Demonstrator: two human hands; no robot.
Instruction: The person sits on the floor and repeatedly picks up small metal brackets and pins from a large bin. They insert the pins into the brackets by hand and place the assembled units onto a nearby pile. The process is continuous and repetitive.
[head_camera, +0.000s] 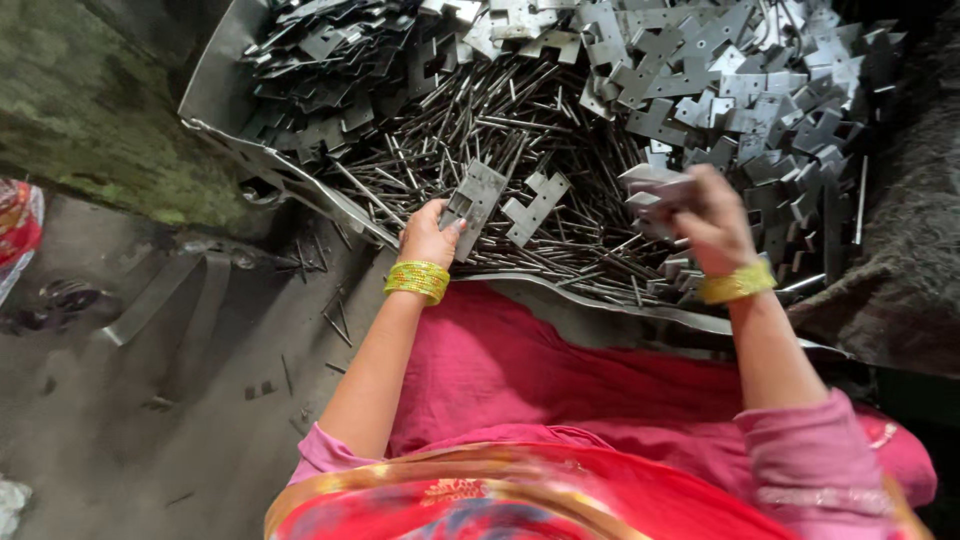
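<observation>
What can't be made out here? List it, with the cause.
Head view only:
- Right hand: motion-blurred, so the number of metal plates it grips is unclear.
- Left hand: palm side hidden behind its notched plate.
- Tray: far end cut off by the top edge.
- Thin rods: partly buried under plates.

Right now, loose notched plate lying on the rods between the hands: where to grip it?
Grip the notched plate by its long side edges near the lower end, coming from above. It lies flat on the thin rods, which leave gaps under the edges for fingertips.
</observation>
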